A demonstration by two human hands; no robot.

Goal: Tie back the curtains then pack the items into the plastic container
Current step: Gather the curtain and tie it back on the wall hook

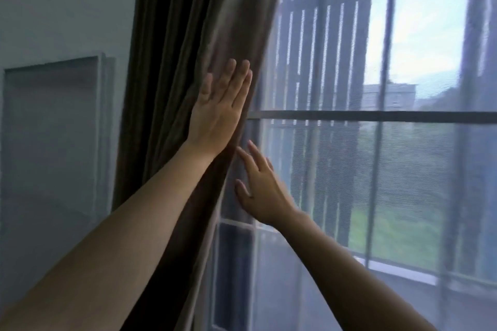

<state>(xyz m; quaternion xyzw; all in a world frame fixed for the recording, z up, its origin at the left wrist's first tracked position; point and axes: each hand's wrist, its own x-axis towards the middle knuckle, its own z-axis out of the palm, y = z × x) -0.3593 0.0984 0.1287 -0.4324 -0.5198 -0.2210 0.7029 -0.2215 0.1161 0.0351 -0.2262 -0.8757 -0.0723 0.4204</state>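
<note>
A dark brown curtain (193, 35) hangs gathered in folds at the left side of the window. My left hand (219, 107) lies flat against its right edge, fingers straight and pointing up. Lower down, my right hand (262, 191) is spread, with its fingers on the sheer white curtain (336, 169) that covers the glass, close to the brown curtain's edge. Neither hand grips anything. No tie-back, loose items or plastic container are in view.
The window (376, 115) has dark frame bars behind the sheer, with buildings and greenery outside. A pale wall with a white framed panel (53, 137) stands left of the curtain.
</note>
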